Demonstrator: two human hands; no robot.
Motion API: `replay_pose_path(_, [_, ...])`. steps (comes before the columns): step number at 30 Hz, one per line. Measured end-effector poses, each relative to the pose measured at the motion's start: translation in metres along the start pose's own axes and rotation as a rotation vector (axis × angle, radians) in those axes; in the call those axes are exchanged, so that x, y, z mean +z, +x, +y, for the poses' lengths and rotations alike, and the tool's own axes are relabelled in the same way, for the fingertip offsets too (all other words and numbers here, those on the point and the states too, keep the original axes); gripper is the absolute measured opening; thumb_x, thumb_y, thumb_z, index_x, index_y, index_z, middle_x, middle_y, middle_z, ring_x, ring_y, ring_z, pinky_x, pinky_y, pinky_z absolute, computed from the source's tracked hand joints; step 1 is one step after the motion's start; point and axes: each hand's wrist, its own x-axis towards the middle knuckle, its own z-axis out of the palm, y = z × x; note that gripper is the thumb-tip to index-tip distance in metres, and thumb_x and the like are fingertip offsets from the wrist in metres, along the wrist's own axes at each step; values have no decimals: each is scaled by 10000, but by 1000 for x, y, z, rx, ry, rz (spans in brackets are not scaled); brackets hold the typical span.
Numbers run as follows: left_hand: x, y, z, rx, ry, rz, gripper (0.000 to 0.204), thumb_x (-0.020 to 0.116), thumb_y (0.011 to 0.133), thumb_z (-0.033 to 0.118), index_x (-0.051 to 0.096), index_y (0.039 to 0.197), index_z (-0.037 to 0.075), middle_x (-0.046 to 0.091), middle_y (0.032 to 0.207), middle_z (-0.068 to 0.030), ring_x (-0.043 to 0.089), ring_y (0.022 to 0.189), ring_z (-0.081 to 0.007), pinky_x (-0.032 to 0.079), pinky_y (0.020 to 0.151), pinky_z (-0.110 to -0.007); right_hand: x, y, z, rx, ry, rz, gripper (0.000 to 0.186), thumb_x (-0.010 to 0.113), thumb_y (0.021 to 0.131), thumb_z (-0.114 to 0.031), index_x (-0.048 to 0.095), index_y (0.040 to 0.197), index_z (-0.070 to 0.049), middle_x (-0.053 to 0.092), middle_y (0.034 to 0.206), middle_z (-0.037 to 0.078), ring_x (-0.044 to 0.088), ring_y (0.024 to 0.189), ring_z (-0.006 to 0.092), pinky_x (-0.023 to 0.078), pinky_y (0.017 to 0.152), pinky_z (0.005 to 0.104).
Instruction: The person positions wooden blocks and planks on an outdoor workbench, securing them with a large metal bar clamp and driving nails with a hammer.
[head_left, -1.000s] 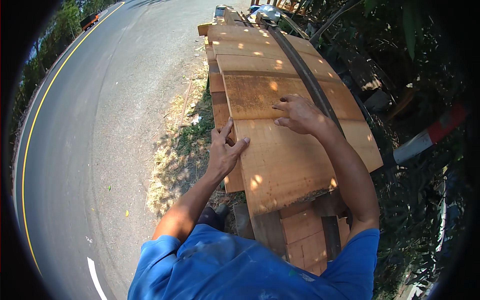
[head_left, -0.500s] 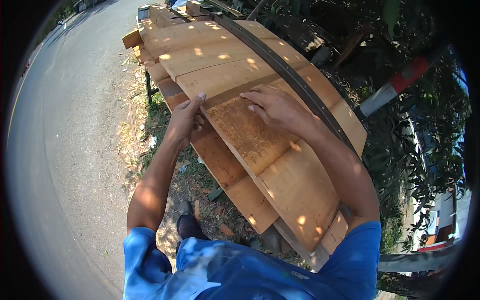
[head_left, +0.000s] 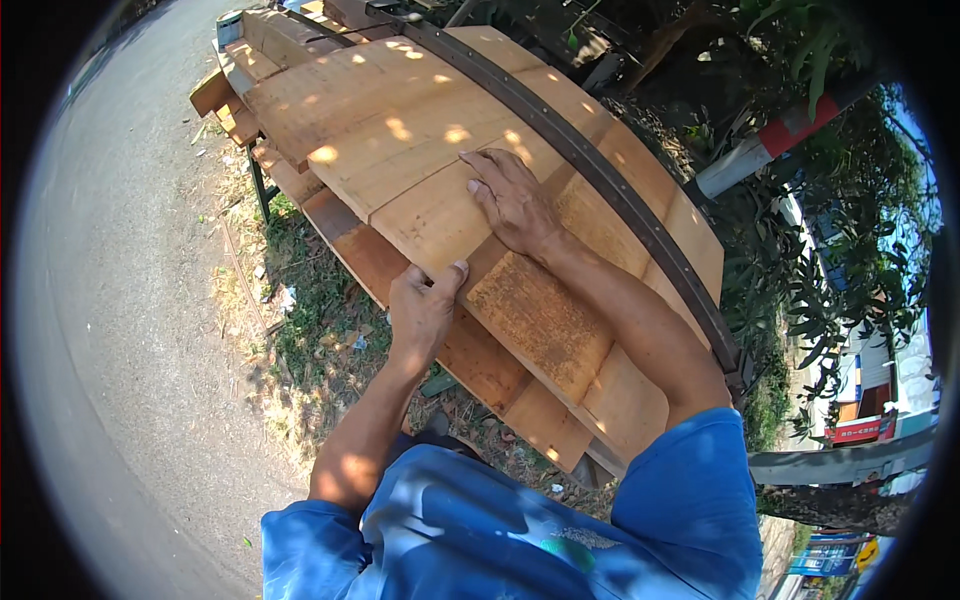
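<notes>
Thin light-brown wooden boards (head_left: pixel 435 212) lie overlapped on a long table, bowed by the lens. My left hand (head_left: pixel 423 312) is closed at their near left edge, thumb on top by a seam, with the edge between thumb and fingers; the fingertips below are partly hidden. My right hand (head_left: pixel 514 204) rests on the top surface farther in, palm down, its fingers stretched out and a little apart. Just beside the hands is a board with a rough, darker-stained patch (head_left: pixel 540 315). Under the top layer, a lower brown board (head_left: pixel 480 358) sticks out toward me.
A dark metal strip with holes (head_left: pixel 590 150) runs lengthwise over the boards. More wood pieces (head_left: pixel 270 45) are stacked at the far end. A paved road (head_left: pixel 140 250) passes on the left; a red-and-white pole (head_left: pixel 760 155) and leafy branches stand on the right.
My right hand has moved farther along the boards, off the stained patch onto cleaner wood. My left hand stays on the edge, and the view has shifted.
</notes>
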Motion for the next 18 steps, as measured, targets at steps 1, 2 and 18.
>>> replay_pose_path(1, [-1,1,3,-34,17,-23,354,678,898,227,684,1042,-97,718,950,-87,631,813,-113,497,756,-270,-1,2,0,-1,-1,6,368,582,951,-201,583,1287,-50,576,1169,173,550,1118,343,448,980,428])
replay_pose_path(2, [-3,2,5,-68,34,-43,334,690,913,213,683,1062,-86,711,967,-72,628,815,-96,497,751,-259,-2,1,-1,-9,8,13,368,582,951,-201,583,1287,-50,576,1169,173,550,1118,343,448,980,428])
replay_pose_path(18, [-57,65,46,-209,-189,46,460,576,984,417,630,1030,-37,689,902,-139,677,747,-207,554,679,-330,26,184,-22,-437,89,239,402,638,918,-350,615,1247,-119,604,1180,160,571,1137,340,451,996,471])
